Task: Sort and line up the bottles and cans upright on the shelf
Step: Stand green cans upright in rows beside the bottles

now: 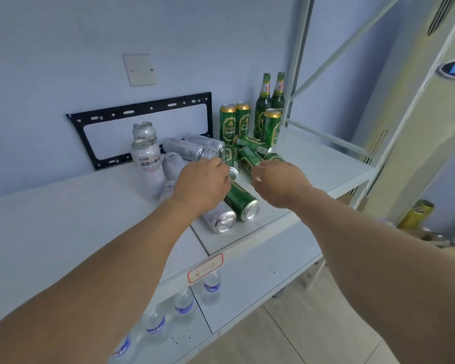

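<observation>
Three green cans (243,121), two green bottles (270,97) and two silver cans (146,156) stand upright, while the left hand (202,185) and right hand (279,183), grips hidden, reach among the toppled cans (241,199).

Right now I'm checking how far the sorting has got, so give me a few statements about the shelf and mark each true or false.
1. Two green glass bottles stand upright at the back of the shelf. True.
2. Every green can is already upright. False: three green cans stand near the bottles, but several lie on their sides, one lying green can among them.
3. Two silver cans stand upright on the left of the pile. True.
4. The left hand and right hand hang idle below the shelf. False: both reach into the pile of lying cans.
5. Water bottles stand on the lower shelf. True.
</observation>
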